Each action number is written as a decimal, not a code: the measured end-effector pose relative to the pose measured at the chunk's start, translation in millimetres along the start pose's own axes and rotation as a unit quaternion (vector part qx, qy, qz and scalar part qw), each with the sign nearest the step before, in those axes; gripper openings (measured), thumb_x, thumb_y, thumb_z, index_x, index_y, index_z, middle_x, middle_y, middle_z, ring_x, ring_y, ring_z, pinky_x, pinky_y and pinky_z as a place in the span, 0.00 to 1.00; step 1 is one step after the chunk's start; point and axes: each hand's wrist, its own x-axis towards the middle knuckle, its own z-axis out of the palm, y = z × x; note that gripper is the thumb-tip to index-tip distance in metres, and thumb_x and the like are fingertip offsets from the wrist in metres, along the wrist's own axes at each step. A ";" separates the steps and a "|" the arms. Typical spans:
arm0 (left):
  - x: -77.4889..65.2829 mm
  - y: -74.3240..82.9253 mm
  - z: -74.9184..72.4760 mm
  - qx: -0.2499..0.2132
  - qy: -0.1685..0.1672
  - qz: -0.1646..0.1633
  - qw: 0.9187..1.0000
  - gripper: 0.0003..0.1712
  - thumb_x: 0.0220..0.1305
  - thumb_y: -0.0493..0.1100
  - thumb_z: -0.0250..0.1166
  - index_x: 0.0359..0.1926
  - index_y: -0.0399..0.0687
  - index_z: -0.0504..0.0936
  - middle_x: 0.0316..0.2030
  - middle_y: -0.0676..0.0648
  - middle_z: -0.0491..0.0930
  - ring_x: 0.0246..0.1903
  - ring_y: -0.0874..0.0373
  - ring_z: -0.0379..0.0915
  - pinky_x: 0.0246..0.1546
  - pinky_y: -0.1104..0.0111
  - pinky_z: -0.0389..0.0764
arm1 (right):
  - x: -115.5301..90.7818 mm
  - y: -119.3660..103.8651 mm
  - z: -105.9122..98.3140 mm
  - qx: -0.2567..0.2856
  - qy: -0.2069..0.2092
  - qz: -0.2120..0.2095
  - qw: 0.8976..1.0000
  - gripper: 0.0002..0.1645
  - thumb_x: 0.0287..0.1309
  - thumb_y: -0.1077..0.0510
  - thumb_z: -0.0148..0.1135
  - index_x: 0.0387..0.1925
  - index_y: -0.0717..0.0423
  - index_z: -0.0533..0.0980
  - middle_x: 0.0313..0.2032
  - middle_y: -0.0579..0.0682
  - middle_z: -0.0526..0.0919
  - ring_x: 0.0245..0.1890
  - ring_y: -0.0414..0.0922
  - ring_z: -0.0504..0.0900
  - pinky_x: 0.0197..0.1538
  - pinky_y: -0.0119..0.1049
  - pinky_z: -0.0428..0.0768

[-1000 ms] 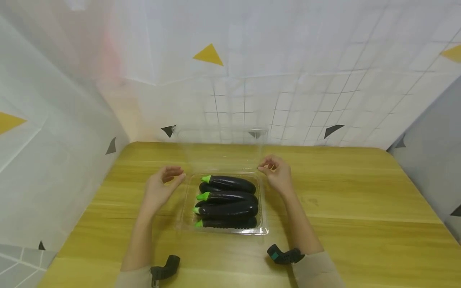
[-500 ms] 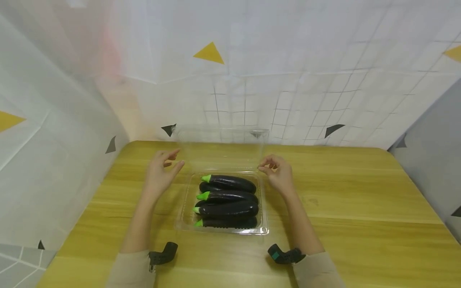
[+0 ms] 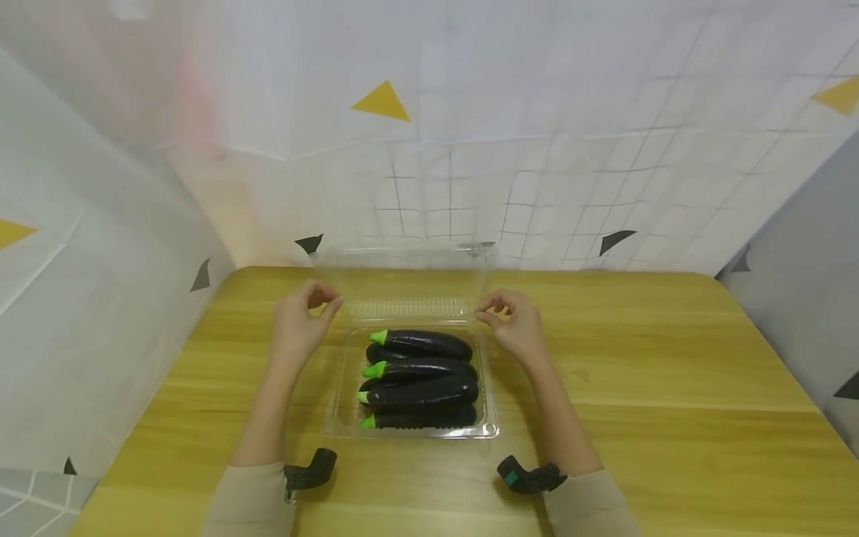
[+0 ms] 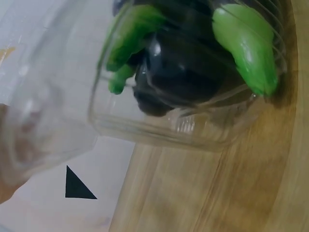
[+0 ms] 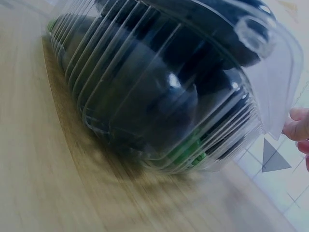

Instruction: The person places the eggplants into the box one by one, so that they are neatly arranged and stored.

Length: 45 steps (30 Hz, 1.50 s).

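A clear plastic clamshell container lies on the table with its lid raised at the far side. Several dark eggplants with green stems are stacked inside, their stems pointing left. My left hand pinches the lid's left edge between thumb and fingertips. At the opposite edge, my right hand pinches the lid, its other fingers curled. In the left wrist view the left fingers show partly behind clear plastic. The right wrist view has the right fingertips at the lid's corner.
The wooden table ends in front of a white sheet wall marked with grid lines and triangles. A dark wrist camera mount sits on the left wrist, and another camera mount on the right wrist.
My left hand has moved up and forward along the container's left side, and its fingers have closed onto the lid edge. The lid's far edge sits slightly lower. The right hand keeps its pinch.
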 end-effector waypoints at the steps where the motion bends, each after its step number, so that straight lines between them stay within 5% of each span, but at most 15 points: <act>1: 0.0 0.0 0.4 0.001 0.003 0.005 1.000 0.07 0.58 0.34 0.69 0.35 0.37 0.79 0.35 0.39 0.84 0.38 0.42 0.82 0.45 0.52 0.81 | 0.4 -1.1 -0.9 -0.006 -0.001 0.001 1.000 0.07 0.47 0.66 0.73 0.28 0.56 0.81 0.29 0.51 0.82 0.34 0.47 0.74 0.41 0.41 0.72; 8: 0.2 0.4 1.7 -0.009 0.013 0.023 1.000 0.06 0.58 0.32 0.69 0.35 0.37 0.79 0.35 0.39 0.84 0.38 0.41 0.82 0.44 0.52 0.81 | 4.2 -15.1 -8.9 -0.038 0.016 -0.014 0.999 0.15 0.45 0.58 0.77 0.36 0.55 0.81 0.35 0.50 0.82 0.40 0.49 0.74 0.44 0.43 0.71; 13: -1.7 1.3 0.7 -0.012 0.014 0.025 1.000 0.06 0.57 0.31 0.69 0.34 0.37 0.79 0.34 0.39 0.85 0.37 0.41 0.82 0.44 0.51 0.81 | 6.2 -27.9 -13.8 -0.033 0.068 -0.092 0.993 0.18 0.44 0.61 0.77 0.40 0.57 0.82 0.36 0.50 0.85 0.41 0.48 0.75 0.44 0.43 0.72; 19: -3.0 -0.1 0.6 -0.016 0.007 0.023 1.000 0.06 0.57 0.32 0.69 0.34 0.37 0.79 0.34 0.39 0.84 0.38 0.40 0.82 0.44 0.50 0.81 | 7.5 -38.6 -17.9 -0.040 0.128 -0.174 0.976 0.12 0.43 0.68 0.76 0.34 0.60 0.83 0.31 0.53 0.86 0.35 0.49 0.77 0.42 0.37 0.73; 26: -2.9 4.8 -1.8 -0.026 -0.014 -0.014 0.999 0.12 0.58 0.35 0.69 0.41 0.37 0.77 0.41 0.40 0.82 0.45 0.43 0.79 0.49 0.53 0.79 | 8.3 -39.5 -18.7 -0.045 0.125 -0.177 0.975 0.10 0.44 0.68 0.75 0.31 0.60 0.83 0.29 0.54 0.85 0.34 0.49 0.75 0.41 0.32 0.72; 30: -1.7 11.5 -3.7 -0.045 0.010 -0.022 0.999 0.16 0.59 0.36 0.69 0.47 0.36 0.77 0.45 0.39 0.80 0.49 0.44 0.75 0.51 0.55 0.77 | 8.7 -40.0 -18.9 -0.044 0.126 -0.179 0.975 0.10 0.44 0.68 0.75 0.31 0.60 0.83 0.29 0.53 0.85 0.34 0.49 0.75 0.41 0.33 0.72; 36: 0.3 18.6 -4.3 -0.053 0.077 -0.001 0.996 0.08 0.57 0.32 0.70 0.36 0.34 0.79 0.36 0.39 0.81 0.42 0.45 0.76 0.50 0.56 0.76 | 7.7 -40.5 -20.7 -0.048 0.129 -0.180 0.974 0.10 0.43 0.69 0.75 0.30 0.60 0.83 0.28 0.53 0.85 0.33 0.50 0.75 0.39 0.38 0.73; 45: -2.4 15.9 -2.8 -0.035 0.101 0.021 0.994 0.08 0.53 0.32 0.72 0.29 0.37 0.79 0.30 0.41 0.83 0.37 0.44 0.80 0.46 0.55 0.78 | 6.5 -43.7 -24.6 -0.043 0.115 -0.160 0.979 0.13 0.41 0.68 0.77 0.33 0.59 0.83 0.31 0.50 0.86 0.37 0.48 0.75 0.43 0.36 0.71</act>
